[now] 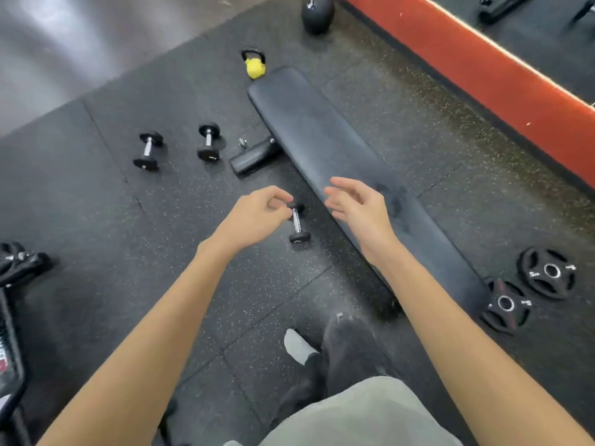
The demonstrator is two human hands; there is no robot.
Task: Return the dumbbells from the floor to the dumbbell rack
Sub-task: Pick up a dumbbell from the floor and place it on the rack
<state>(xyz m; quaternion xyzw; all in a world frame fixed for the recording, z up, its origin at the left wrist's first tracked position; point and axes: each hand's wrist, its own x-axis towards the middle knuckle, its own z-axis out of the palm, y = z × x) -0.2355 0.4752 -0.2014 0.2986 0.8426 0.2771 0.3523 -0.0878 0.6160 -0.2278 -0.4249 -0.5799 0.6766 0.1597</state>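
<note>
Three small black dumbbells with chrome handles lie on the dark rubber floor. One dumbbell lies beside the bench, just past my left hand, whose loosely curled fingers hover over its far end and hold nothing. My right hand is open above the bench's edge, fingers spread, empty. A second dumbbell and a third dumbbell lie farther off to the left. Part of a rack with dark weights shows at the left edge.
A long black flat bench runs diagonally on the right, its foot sticking out left. A yellow kettlebell and a black ball sit beyond it. Two weight plates lie at right. An orange wall base borders the floor.
</note>
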